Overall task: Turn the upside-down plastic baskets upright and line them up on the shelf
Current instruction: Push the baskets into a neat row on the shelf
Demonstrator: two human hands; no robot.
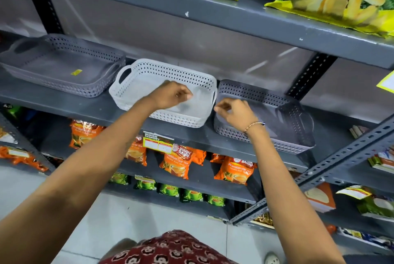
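Left hand (170,95): fingers curled loosely over white basket (149,76), grip not confirmed. Right hand (234,112): fingers pinched narrow at near rim of right grey basket (283,112); hold uncertain. All three baskets judged upright on shelf (89,108); left grey basket (64,65) set apart. Step: alignment. White basket skewed, front corner near shelf edge; to be squared, slid back. Headroom limited by upper shelf (213,14).

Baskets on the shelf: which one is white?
The middle basket, under the left hand; the left basket and right basket are grey.
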